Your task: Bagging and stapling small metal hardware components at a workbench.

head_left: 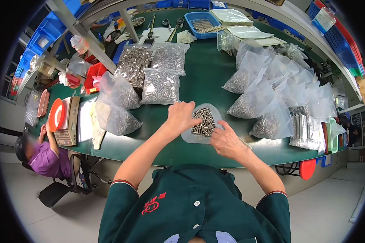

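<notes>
At the near edge of the green table (202, 77) we have both hands on one clear plastic bag (190, 137) of small metal cylindrical parts (204, 121). Our left hand (181, 116) lies over the bag's left side, fingers curled down and touching the plastic beside the heap of parts; whether they pinch it we cannot tell. Our right hand (227, 141) rests at the bag's lower right edge, fingers bent together on the plastic. The bag lies flat, between our two hands.

To the right, close by, stands a cluster of filled bags (263, 105) of similar parts, some leaning on each other. To the left lie more filled bags (117, 113), and further back three flat ones (160, 77). At the far side sits a blue tray (205, 22). Left, at the table's end, another person in a purple top (48, 160) sits beside an orange disc (56, 114).
</notes>
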The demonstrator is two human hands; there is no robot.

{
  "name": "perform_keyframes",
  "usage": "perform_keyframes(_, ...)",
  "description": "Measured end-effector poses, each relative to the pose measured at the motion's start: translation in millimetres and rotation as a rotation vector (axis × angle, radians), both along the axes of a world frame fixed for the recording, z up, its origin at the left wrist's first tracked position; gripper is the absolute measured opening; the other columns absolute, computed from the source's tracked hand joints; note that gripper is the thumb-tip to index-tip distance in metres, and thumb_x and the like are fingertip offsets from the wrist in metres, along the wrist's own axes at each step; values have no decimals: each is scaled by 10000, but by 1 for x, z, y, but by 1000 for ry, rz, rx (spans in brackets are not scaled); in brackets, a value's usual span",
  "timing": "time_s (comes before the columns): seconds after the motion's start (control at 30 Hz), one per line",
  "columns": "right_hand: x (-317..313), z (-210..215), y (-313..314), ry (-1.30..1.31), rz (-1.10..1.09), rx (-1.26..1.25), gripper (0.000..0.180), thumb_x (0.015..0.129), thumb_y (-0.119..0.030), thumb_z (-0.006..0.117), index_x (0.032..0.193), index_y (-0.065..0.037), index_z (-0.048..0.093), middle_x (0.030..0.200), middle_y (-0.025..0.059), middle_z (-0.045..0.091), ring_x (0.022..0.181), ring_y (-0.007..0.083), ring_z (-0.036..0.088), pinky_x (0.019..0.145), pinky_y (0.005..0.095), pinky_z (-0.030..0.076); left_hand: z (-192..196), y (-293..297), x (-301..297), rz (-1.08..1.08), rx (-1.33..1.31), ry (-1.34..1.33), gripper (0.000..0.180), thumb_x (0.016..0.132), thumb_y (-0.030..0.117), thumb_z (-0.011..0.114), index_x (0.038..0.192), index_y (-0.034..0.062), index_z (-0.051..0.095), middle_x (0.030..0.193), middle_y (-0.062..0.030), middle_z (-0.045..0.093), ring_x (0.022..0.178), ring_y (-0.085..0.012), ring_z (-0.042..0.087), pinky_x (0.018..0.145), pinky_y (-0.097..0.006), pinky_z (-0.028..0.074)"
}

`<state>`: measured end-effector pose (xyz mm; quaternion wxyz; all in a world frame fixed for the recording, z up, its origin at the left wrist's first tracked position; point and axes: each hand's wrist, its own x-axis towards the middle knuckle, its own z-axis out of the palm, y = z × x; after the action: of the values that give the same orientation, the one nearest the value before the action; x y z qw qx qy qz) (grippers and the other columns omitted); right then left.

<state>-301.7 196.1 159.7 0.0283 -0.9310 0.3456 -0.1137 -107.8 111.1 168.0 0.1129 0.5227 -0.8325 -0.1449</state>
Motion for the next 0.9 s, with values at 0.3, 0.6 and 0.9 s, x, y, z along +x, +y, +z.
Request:
perform_keyframes(0.3,-26,22,12,133,20,-61,102,691,-136,624,602,-91,602,629,12,545,907,177,502,993,462,308,-18,39,38,85,0,334,72,703,70,573,699,20,624,617,-159,605,605,-330,601,584,-433,470)
perform_keyframes(0.6,-31,46,9,-81,118,41,62,658,-135,639,641,-80,615,670,10,558,964,183,500,979,472,327,24,85,61,359,283,582,94,707,29,600,750,-46,635,561,-131,601,469,-164,588,471,-281,441)
perform_keyframes(0.9,-18,16,32,-186,131,163,139,638,-134,682,744,-76,613,754,23,549,952,214,505,921,458,362,-8,107,66,528,362,651,114,715,20,591,795,-52,630,511,-22,524,457,-84,433,454,-256,366)
